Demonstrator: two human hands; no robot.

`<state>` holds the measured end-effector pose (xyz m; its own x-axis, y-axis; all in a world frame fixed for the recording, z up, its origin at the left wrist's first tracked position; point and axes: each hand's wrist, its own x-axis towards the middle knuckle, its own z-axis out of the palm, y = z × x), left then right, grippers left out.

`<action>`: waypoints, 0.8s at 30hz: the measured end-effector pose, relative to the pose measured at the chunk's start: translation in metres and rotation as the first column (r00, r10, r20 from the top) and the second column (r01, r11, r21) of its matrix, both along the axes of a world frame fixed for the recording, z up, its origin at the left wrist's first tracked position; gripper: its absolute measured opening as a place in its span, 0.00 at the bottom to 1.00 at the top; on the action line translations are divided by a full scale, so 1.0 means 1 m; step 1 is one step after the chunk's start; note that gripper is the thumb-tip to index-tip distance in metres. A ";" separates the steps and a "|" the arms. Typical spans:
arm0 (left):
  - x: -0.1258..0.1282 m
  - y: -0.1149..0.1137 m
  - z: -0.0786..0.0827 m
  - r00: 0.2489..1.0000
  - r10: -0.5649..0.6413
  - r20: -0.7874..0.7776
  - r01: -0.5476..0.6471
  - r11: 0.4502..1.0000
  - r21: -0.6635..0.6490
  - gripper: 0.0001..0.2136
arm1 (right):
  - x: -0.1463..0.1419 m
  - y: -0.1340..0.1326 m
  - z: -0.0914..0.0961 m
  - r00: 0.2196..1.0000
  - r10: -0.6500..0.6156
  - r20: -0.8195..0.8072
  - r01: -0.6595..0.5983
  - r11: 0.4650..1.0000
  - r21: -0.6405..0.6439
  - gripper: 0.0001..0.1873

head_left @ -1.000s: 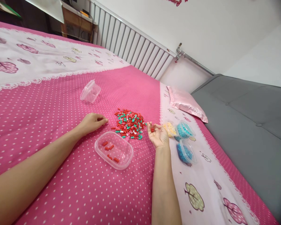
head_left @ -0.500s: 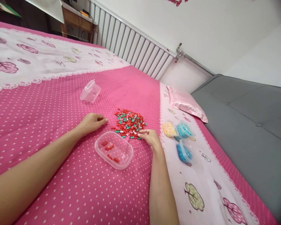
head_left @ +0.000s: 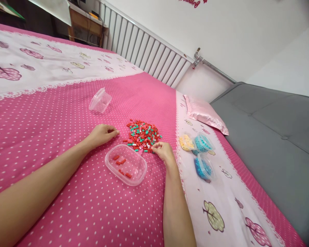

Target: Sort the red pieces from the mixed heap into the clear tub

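Note:
A heap of tiny plastic building bricks (head_left: 142,133), mostly red with green, pink and white ones, lies on the pink dotted bedsheet. My right hand (head_left: 164,151) is at the heap's near right edge, thumb and forefinger pinched together low against the bricks; whatever sits between the fingertips is too small to make out. To the left of the heap, my left hand (head_left: 101,134) rests on the sheet, fingers loosely bent with a gap by the thumb, holding nothing. Between my forearms stands a clear plastic container (head_left: 134,168) with several red bricks (head_left: 122,161) inside.
Beyond my left hand, another clear container (head_left: 101,101) lies tipped. On the right are small tubs of yellow pieces (head_left: 186,142), teal pieces (head_left: 202,143) and blue pieces (head_left: 203,168). A pink pillow (head_left: 204,113) lies near the grey headboard (head_left: 270,133); a metal railing (head_left: 149,44) runs behind.
My right hand has shifted very slightly but stays at the heap's edge with its fingertips pinched. The left hand remains in place on the sheet.

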<state>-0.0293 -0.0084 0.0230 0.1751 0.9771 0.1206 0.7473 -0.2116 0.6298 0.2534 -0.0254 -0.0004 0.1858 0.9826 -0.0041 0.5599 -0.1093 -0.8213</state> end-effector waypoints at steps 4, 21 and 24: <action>0.000 -0.001 0.001 1.000 0.003 0.004 -0.003 1.000 -0.007 0.20 | 0.001 -0.003 0.005 0.994 0.005 -0.109 -0.003 1.000 0.013 0.10; 0.000 -0.002 0.002 1.000 -0.013 0.000 0.013 1.000 0.012 0.20 | -0.002 -0.005 0.041 0.166 -0.175 -0.971 -0.013 0.984 -0.179 0.09; -0.001 -0.001 0.002 1.000 -0.014 -0.001 0.014 1.000 0.011 0.20 | 0.001 -0.005 0.042 0.058 -0.160 -0.985 0.016 0.987 -0.160 0.07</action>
<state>-0.0299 -0.0096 0.0247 0.1887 0.9733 0.1307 0.7446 -0.2286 0.6272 0.2541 -0.0307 0.0418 0.0223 0.9401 -0.3401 -0.7888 -0.1925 -0.5837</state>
